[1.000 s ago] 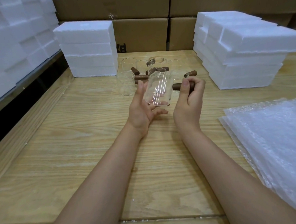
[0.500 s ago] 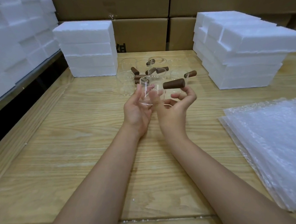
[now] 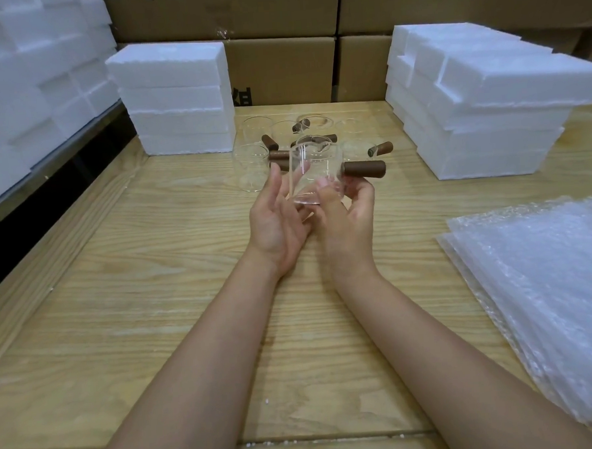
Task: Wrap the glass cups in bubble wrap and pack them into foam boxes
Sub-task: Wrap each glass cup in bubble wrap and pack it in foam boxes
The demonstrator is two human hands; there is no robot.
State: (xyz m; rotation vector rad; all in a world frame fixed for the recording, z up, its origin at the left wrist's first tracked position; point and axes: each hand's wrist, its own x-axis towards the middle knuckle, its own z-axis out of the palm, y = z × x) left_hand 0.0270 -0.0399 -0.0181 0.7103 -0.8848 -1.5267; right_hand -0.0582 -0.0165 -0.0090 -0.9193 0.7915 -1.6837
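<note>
I hold a clear glass cup upright above the wooden table, its brown wooden handle pointing right. My left hand cradles the cup's left side and base with spread fingers. My right hand grips the cup's lower right, just under the handle. Behind it stand several more glass cups with brown handles. A stack of bubble wrap sheets lies at the right. White foam boxes are piled at the back left and back right.
More foam blocks fill a shelf along the left edge. Cardboard cartons form a wall behind the table. The wooden table has a raised board along its left side.
The cup was tilted on its side with my right hand on the handle. It now stands upright; my right hand has shifted from the handle to the cup's base.
</note>
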